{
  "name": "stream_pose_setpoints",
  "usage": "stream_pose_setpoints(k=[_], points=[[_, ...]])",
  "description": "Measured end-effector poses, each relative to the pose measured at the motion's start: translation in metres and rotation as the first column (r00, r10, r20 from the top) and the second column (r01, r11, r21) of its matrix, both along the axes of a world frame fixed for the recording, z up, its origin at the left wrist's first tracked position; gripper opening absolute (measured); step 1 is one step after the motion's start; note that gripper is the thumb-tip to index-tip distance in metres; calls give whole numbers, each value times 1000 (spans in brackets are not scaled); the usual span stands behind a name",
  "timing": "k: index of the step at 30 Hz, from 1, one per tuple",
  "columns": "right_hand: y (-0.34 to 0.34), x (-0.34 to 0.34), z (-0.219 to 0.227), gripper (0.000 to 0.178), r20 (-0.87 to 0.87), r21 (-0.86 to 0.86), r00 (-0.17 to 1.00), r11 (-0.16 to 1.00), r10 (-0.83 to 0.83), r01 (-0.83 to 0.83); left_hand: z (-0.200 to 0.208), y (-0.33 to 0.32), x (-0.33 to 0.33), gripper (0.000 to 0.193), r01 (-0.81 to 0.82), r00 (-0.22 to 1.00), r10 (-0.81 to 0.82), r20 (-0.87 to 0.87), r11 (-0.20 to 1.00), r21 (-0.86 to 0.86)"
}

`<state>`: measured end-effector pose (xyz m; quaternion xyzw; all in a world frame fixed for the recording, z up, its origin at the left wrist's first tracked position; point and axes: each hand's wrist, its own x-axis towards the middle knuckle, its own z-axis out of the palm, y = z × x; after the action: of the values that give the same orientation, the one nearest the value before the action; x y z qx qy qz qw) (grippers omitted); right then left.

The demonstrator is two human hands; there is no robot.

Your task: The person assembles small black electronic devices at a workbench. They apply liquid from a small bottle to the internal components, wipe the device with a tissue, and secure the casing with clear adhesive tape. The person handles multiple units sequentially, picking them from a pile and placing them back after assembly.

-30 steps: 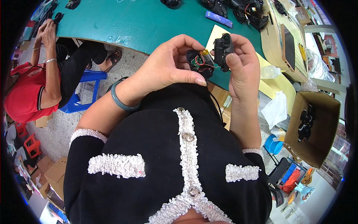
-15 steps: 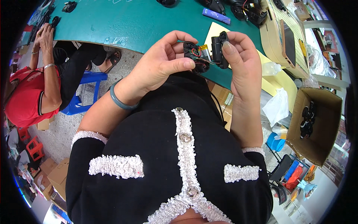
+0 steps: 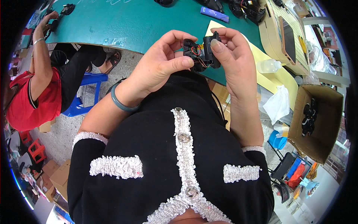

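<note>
Black casing half (image 3: 187, 44) was pinched in left hand (image 3: 162, 59), mate (image 3: 207, 50) in right hand (image 3: 236, 58); wires (image 3: 201, 62) showed, closing not yet done

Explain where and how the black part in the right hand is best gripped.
The black part is probably best gripped along its outer edge, from the right, as the right hand does: its left side faces the thin wires and the open housing, so fingers there could snag.

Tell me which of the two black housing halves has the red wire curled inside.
The left half, in the left hand: the red wire curls inside it, while the right half, in the right hand, shows none.
</note>
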<state>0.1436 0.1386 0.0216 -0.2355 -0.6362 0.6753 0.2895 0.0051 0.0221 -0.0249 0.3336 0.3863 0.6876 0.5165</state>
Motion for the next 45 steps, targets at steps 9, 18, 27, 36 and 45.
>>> stream_pose_setpoints(k=[9, 18, 27, 36, 45], points=[[-1, -4, -11, 45, -9, 111, 998, 992, -58, 59, 19, -3, 8, 63, 3, 993, -7, -121, 999, -32], [-8, -9, -14, 45, 8, 156, 997, 985, -77, 75, 9, 4, 12, 38, -162, 848, 114, -517, 986, -48], [-5, -8, -12, 44, 70, 91, 993, 992, -99, 93, 14, 3, 13, 37, -70, 971, 43, -235, 991, -110], [6, -6, -6, 42, 104, -41, 994, 999, -26, 30, 14, -3, -4, 46, 148, 967, -128, 219, 986, -81], [5, -6, -8, 41, 110, -48, 993, 997, -52, 57, 9, -2, -2, 43, 94, 986, -83, 143, 993, -69]])
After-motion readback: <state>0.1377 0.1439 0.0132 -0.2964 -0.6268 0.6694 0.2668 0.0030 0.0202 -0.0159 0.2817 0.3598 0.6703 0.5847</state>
